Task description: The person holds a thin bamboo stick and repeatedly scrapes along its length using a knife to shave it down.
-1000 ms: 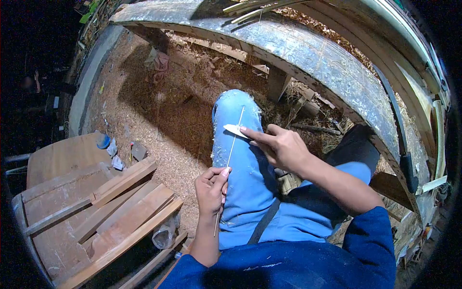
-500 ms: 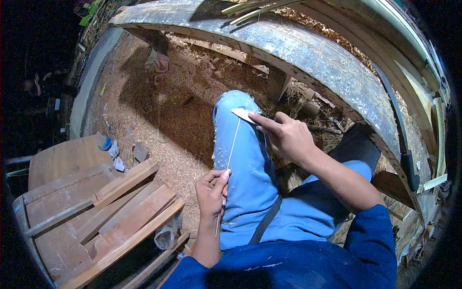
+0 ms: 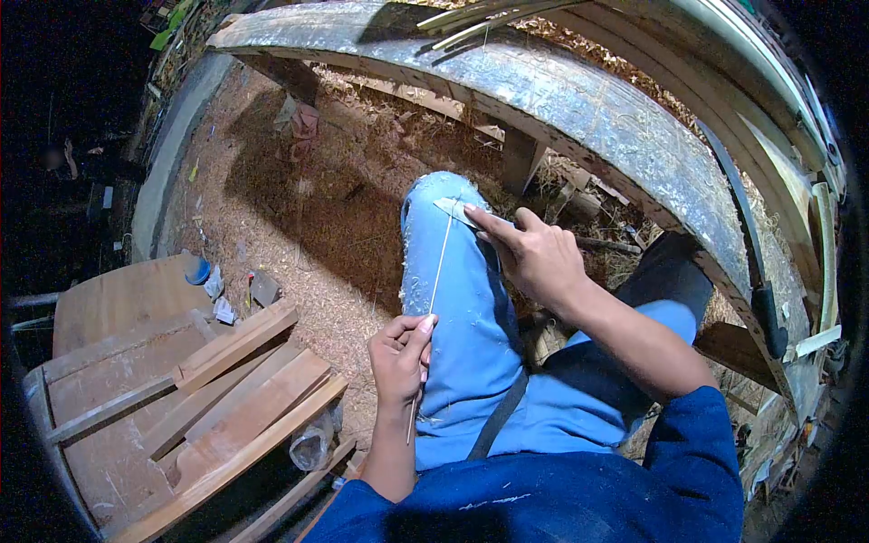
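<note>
My left hand (image 3: pixel 398 358) pinches a thin pale stick (image 3: pixel 441 265) between thumb and fingers. One end of the stick runs up over my raised knee, and the other hangs below my fist along the wrist. My right hand (image 3: pixel 543 257) is closed on a knife, its index finger stretched along the flat, pointed blade (image 3: pixel 449 209). The handle is hidden in my palm. At the knee, the blade lies against the upper end of the stick. Pale shavings cling to the blue trouser leg (image 3: pixel 453 353) beneath.
A worn bench plank (image 3: pixel 561 90) curves across the top, bearing several split strips (image 3: pixel 493 23). A long dark-handled blade (image 3: pixel 738 208) lies on its right. Wooden boards (image 3: pixel 249 407) are stacked at lower left, near a blue round object (image 3: pixel 196 269). Shavings cover the ground (image 3: pixel 335 281).
The knife blade has tilted, so its face looks darker, and its tip has shifted slightly left and up. My left hand and the stick have hardly moved.
</note>
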The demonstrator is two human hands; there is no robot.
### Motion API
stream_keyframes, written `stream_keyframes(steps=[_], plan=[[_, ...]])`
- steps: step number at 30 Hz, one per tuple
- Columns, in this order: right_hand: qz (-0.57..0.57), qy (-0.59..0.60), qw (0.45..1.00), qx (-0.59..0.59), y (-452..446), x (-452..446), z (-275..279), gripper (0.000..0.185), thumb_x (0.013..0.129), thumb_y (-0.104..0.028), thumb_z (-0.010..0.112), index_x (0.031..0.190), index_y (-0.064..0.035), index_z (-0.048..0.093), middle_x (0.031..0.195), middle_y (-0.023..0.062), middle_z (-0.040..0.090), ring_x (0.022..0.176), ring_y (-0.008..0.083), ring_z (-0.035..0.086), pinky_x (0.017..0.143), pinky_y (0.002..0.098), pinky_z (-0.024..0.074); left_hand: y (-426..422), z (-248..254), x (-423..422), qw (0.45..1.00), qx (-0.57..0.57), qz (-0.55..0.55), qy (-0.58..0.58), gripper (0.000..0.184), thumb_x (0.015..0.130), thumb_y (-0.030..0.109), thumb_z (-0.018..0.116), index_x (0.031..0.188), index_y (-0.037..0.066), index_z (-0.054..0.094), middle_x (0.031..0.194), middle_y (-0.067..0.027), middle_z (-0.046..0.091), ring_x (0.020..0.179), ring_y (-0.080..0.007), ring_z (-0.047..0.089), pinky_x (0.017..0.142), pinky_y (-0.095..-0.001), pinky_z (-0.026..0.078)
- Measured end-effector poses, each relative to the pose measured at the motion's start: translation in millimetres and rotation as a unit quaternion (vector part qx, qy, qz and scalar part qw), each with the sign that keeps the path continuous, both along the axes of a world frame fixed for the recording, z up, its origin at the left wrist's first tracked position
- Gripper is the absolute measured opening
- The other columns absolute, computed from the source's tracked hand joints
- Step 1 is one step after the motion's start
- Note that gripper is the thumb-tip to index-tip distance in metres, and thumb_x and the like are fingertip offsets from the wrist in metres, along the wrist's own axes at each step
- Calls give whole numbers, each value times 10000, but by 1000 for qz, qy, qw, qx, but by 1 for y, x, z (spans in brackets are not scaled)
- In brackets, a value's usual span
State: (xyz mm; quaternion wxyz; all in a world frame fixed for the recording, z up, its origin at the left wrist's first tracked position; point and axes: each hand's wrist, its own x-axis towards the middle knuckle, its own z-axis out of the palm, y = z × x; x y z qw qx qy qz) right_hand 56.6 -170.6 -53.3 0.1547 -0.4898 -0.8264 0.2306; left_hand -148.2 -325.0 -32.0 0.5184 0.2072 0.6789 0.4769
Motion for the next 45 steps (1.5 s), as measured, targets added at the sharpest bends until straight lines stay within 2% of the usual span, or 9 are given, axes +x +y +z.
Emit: stream_keyframes(steps=[3,4,8,10,14,23,24,32,45], plan=[[-99,107,979,-142,41,23,-38,478,1009,-168,670,1450,-352,651,715,165,592,560,318,604,581,451,524,-11,-6,-2,999,25,-28,16,142,1001,121,742,1004,-19,765,600,-3,607,410,-37,436,380,-212,297],[-84,60,992,78,33,20,-19,524,1003,-119,667,1471,-352,635,707,160,580,576,315,606,597,454,520,-9,-5,-4,999,28,-29,17,142,1001,121,742,1004,-19,765,600,-3,607,410,-37,436,380,-212,297],[-67,190,978,50,17,4,-25,525,992,-148,720,1482,-313,632,734,170,595,621,349,615,615,478,510,-8,-4,-1,1000,-7,24,-5,155,1001,123,739,999,-30,760,590,-9,607,407,-41,439,373,-212,296],[0,131,991,-5,14,8,-23,457,1027,-278,675,1478,-337,622,811,187,648,708,398,685,657,510,568,-9,-3,-2,1000,-5,7,-8,160,1006,122,732,1003,-35,764,584,-13,605,399,-42,432,367,-213,292],[70,190,979,12,-1,4,-22,453,1000,-172,712,1439,-271,662,765,153,608,633,356,639,591,480,535,-7,-2,-4,1000,-19,3,-15,171,1012,123,724,1024,-42,769,586,-19,609,390,-42,425,363,-212,287],[151,94,983,41,-14,3,-8,551,950,-273,730,1483,-350,613,782,125,585,601,348,648,529,478,548,-8,-4,-7,999,-18,-37,2,254,1042,196,690,1074,-45,763,566,-12,578,375,-52,425,353,-209,289],[141,46,988,-29,-5,7,0,793,837,-215,790,1557,-395,510,946,187,654,736,392,721,647,512,605,-8,-4,-7,999,-14,-45,4,259,1048,202,683,1077,-42,763,564,-12,577,375,-52,425,354,-209,293],[162,57,985,-9,-8,5,4,502,956,-288,734,1442,-377,647,815,140,610,667,361,673,580,486,578,-9,-7,-6,998,-10,-57,19,280,1071,221,656,1080,-37,763,555,-10,565,379,-53,429,357,-217,304],[141,-39,984,-98,18,5,27,802,801,-187,829,1525,-394,553,1052,170,684,908,380,751,763,502,630,-9,-7,3,999,-8,-13,45,251,1049,208,688,1029,-22,784,541,11,559,376,-46,417,362,-230,282]])
